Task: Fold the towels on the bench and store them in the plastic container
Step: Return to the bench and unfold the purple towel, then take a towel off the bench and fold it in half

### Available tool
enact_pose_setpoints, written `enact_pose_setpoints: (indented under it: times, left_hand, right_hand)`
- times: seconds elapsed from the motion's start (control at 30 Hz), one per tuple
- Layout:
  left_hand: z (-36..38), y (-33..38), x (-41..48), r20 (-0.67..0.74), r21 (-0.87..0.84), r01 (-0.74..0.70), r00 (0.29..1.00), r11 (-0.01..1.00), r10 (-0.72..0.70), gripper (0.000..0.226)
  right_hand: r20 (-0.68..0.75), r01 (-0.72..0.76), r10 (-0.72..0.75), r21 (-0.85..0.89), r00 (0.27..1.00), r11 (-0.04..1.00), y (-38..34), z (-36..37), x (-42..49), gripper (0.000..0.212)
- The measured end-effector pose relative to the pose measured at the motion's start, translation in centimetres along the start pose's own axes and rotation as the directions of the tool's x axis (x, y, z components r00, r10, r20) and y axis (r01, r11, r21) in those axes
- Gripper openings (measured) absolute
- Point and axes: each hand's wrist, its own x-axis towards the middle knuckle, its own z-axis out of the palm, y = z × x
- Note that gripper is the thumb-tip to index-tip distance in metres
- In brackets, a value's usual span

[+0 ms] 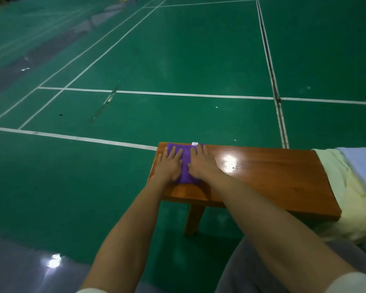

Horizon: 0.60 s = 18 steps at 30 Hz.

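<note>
- Pressing down side by side, both hands lay flat on a purple towel [185,163] at the left end of the wooden table [268,172].
- The left hand [170,164] rested on the towel's left part, fingers straight and slightly spread, pointing away from the person; it gripped nothing.
- The right hand [201,162] rested on the towel's right part in the same way, fingers straight and close together, palm down, holding nothing.
- A strip of purple cloth showed between the two hands, and more of it showed beyond the fingertips and just under the wrists.
- The towel looked folded into a small, narrow shape that ran from the far edge of the table toward the near edge.
- A small white tag [194,143] stuck out at the towel's far edge, just beyond the right hand's fingers.
- At the right end of the table, well apart from the hands, a pale yellow towel [355,199] hung over the near edge, with a white towel [359,163] lying on it.
- The bare middle of the table was glossy and caught a bright glare of light.
- One table leg [193,218] showed below the near edge, between the two forearms.
- The table stood on a green court floor [178,60] marked with white lines.
- Grey trousers [262,269] covered the person's leg at the bottom right, and pale sleeve edges showed at both forearms.
</note>
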Motion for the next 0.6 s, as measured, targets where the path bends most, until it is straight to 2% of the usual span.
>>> enact_pose_setpoints:
  times: [0.07, 0.17, 0.27, 0.37, 0.5, 0.6]
  left_hand:
    - [0.7, 0.2, 0.3, 0.033, 0.069, -0.011, 0.999, 0.998, 0.009, 0.059]
    - [3.0, 0.1, 0.1, 0.045, 0.040, 0.019, 0.999, 0.999, -0.020, 0.064]
    - [4.4, -0.4, 0.1, 0.011, 0.029, 0.027, 1.000, 0.999, -0.027, 0.066]
    - [4.0, -0.5, 0.1, 0.035, 0.052, 0.011, 0.999, 0.999, -0.013, 0.067]
    - [2.1, 0.3, 0.3, 0.064, 0.200, 0.002, 0.998, 0.980, -0.015, 0.068]
    - [0.1, 2.1, 0.5, 0.042, 0.262, -0.033, 0.999, 0.964, 0.023, 0.062]
  right_hand:
    - [0.077, 0.021, -0.015, -0.070, 0.997, 0.997, 0.0, 1.0, 0.5, 0.072]
    - [0.141, 0.048, -0.032, -0.116, 0.990, 0.992, 1.0, 3.2, 0.7, 0.073]
    - [0.120, 0.059, -0.049, -0.082, 0.992, 0.995, 2.4, 5.2, 0.4, 0.074]
    - [0.102, 0.060, -0.053, -0.068, 0.993, 0.996, 2.4, 5.4, 0.4, 0.074]
    - [0.128, 0.054, -0.043, -0.085, 0.991, 0.995, 2.2, 3.7, 0.5, 0.075]
    - [0.051, 0.103, -0.099, -0.079, 0.994, 0.992, 2.9, 1.7, 0.0, 0.069]
